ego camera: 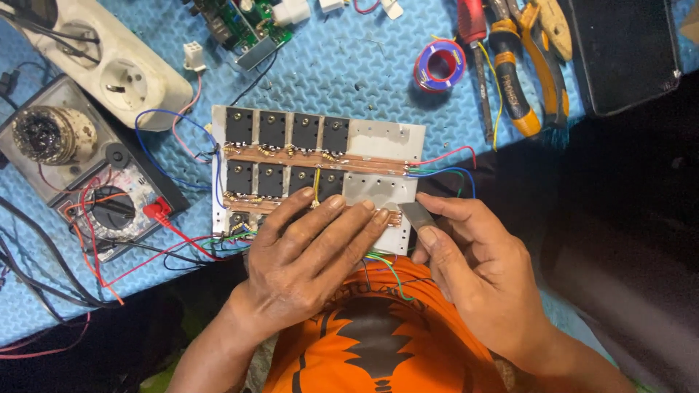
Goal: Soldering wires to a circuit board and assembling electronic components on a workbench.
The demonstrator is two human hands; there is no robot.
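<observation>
A metal plate carrying rows of black square components, copper strips and small resistors lies on the blue mat in front of me. My left hand rests flat on the plate's near part, fingers spread over the lower copper strip. At the plate's right near corner, my right hand pinches a small flat grey metal piece between thumb and fingers. Red, green and blue wires leave the plate's right edge.
A multimeter with red and black leads sits at the left, beside a white power strip. A green circuit board lies at the back. A solder spool, pliers and a black case are at the back right.
</observation>
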